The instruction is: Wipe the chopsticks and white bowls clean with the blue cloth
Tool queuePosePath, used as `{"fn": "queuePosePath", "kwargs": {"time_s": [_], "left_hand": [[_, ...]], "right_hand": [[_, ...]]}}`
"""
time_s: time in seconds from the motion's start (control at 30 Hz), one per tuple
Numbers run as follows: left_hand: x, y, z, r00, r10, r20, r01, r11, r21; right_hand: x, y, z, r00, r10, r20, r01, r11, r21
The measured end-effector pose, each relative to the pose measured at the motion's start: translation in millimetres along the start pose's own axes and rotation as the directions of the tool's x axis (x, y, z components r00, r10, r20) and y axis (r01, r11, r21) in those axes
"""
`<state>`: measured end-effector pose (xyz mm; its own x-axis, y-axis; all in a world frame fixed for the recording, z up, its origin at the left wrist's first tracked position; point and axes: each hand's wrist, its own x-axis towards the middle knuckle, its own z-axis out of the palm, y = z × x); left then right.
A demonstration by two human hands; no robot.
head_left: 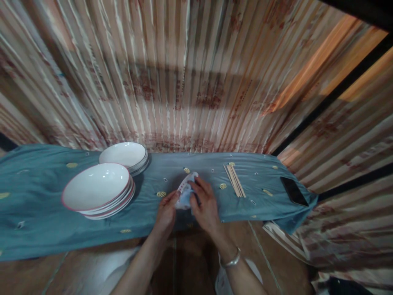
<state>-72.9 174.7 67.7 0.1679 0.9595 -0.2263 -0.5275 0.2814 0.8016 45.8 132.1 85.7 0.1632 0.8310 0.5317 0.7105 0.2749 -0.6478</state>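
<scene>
In front of me, over the table's near edge, my left hand [167,208] grips the side of a small white bowl [186,181] with a patterned rim. The bowl is tilted, its opening towards me. My right hand [206,200] has its fingers bent into the bowl, pressing on a light blue cloth [184,198] that covers much of its inside. The fingertips of this hand are partly hidden, and the cloth's edges are hard to make out. A bracelet [233,259] circles my right wrist.
To the left stand a stack of large white bowls with red rims [96,186] and, behind it, a stack of white plates [124,155]. Several wooden chopsticks [235,181] and a black phone [294,191] lie to the right on the blue-green tablecloth [147,221]. A curtain [190,82] hangs behind.
</scene>
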Motion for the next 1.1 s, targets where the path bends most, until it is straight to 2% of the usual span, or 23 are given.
{"fn": "queuePosePath", "kwargs": {"time_s": [0.07,0.17,0.4,0.57,0.77,0.97,1.1], "left_hand": [[1,3,-3,0.999,0.036,0.027,-0.036,0.999,-0.004],[4,7,-8,0.997,0.065,0.049,-0.065,0.998,-0.003],[11,5,-16,1.000,-0.021,-0.003,0.020,0.994,-0.108],[9,3,-12,1.000,-0.012,-0.012,0.011,0.995,-0.095],[8,5,-10,0.999,-0.044,0.021,0.047,0.992,-0.118],[11,7,-14,0.996,-0.071,-0.051,0.065,0.991,-0.113],[13,7,-17,0.996,-0.054,-0.065,0.046,0.992,-0.118]], "right_hand": [[-1,-7,12,0.990,-0.119,0.075,0.130,0.976,-0.176],[2,-11,26,0.978,-0.164,0.129,0.196,0.933,-0.300],[14,-4,33,0.983,-0.153,0.105,0.178,0.938,-0.298],[18,10,23,0.993,-0.082,0.084,0.098,0.974,-0.203],[20,28,18,0.997,0.038,0.068,-0.039,0.999,0.013],[20,46,22,0.980,0.189,0.067,-0.199,0.954,0.223],[18,56,29,0.963,0.265,0.040,-0.263,0.907,0.328]]}}
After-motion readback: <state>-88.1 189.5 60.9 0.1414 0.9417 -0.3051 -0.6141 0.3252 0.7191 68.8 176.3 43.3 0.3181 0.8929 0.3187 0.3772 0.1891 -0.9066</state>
